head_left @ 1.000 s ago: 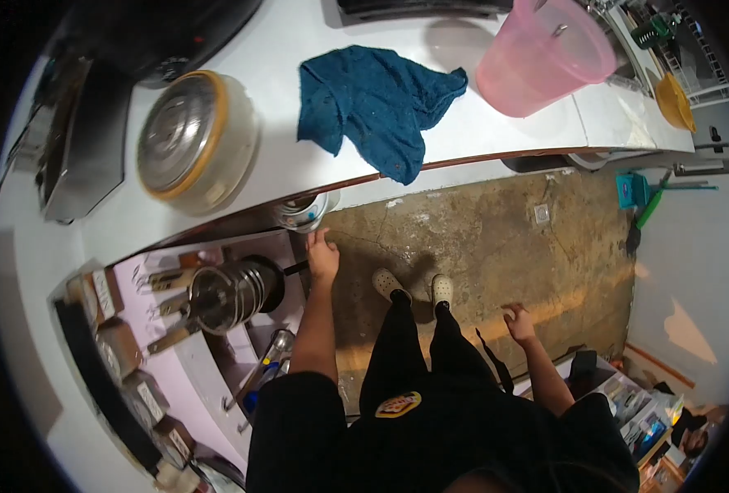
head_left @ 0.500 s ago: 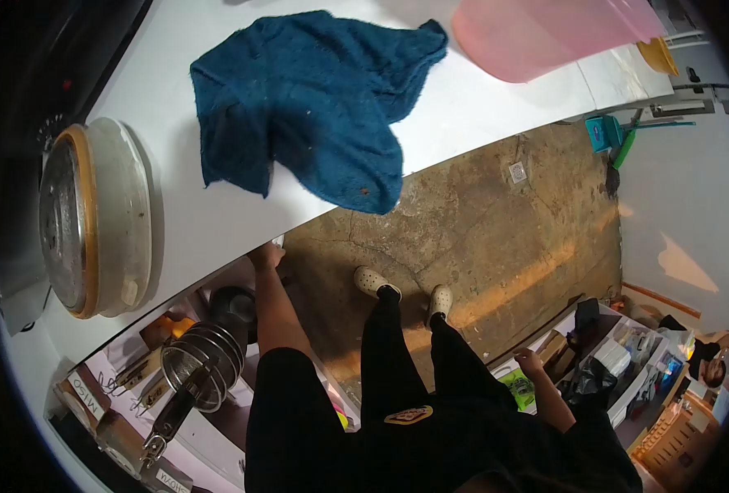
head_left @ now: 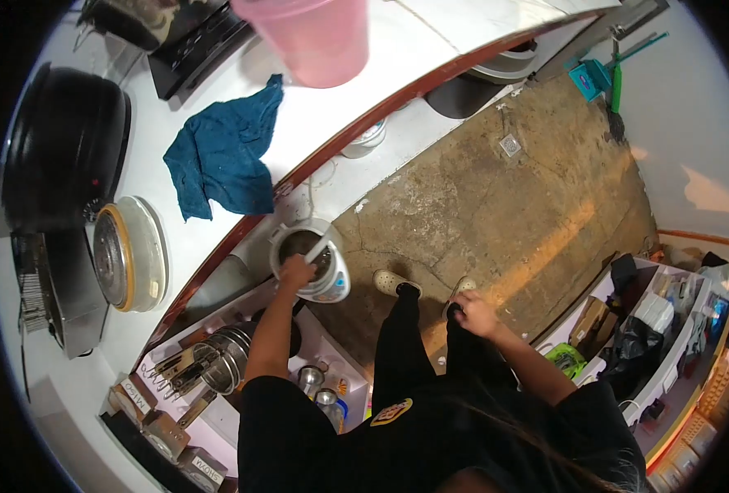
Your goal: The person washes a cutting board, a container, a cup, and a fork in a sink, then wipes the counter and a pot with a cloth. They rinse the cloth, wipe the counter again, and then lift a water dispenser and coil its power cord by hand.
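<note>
Under the counter's edge, my left hand (head_left: 297, 272) is closed round the pale handle (head_left: 318, 248) that crosses the mouth of a white pail-like container (head_left: 331, 283). The container's inside looks dark; I cannot make out what it holds. It is beside the counter, above the floor or low drawers. My right hand (head_left: 477, 315) hangs over my right leg with fingers loosely bent and a little apart, nothing visible in it. On the countertop lies a crumpled blue cloth (head_left: 225, 156), away from both hands.
A pink bucket (head_left: 319, 41) and a round lidded container (head_left: 138, 255) stand on the white counter. Below are an open drawer with strainers (head_left: 225, 357) and several utensils. Bins (head_left: 619, 329) full of goods are at right. A teal dustpan (head_left: 590, 80) leans by the far wall.
My view has shifted back, showing more under the counter. The white container has come into view, its handle in my left hand. My right hand has moved forward and inward over my leg.
</note>
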